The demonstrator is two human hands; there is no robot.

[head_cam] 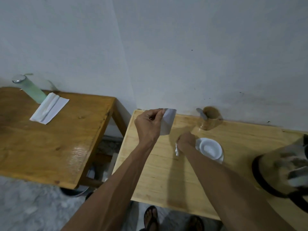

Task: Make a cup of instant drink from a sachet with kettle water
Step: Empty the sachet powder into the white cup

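Two hands work with a sachet above a wooden counter (166, 180).

The left hand (149, 126) pinches the silver sachet (167, 122) up in the air with its fingers. The right hand (185, 140) is closed on a small shiny strip (177, 150), just beside the white cup (210, 150). The kettle (286, 172) stands at the right edge, blurry. A brown mug (210, 120) stands by the wall.

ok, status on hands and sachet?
Left hand pinching sachet aloft. Right hand holds torn strip beside cup. Kettle right, path clear.
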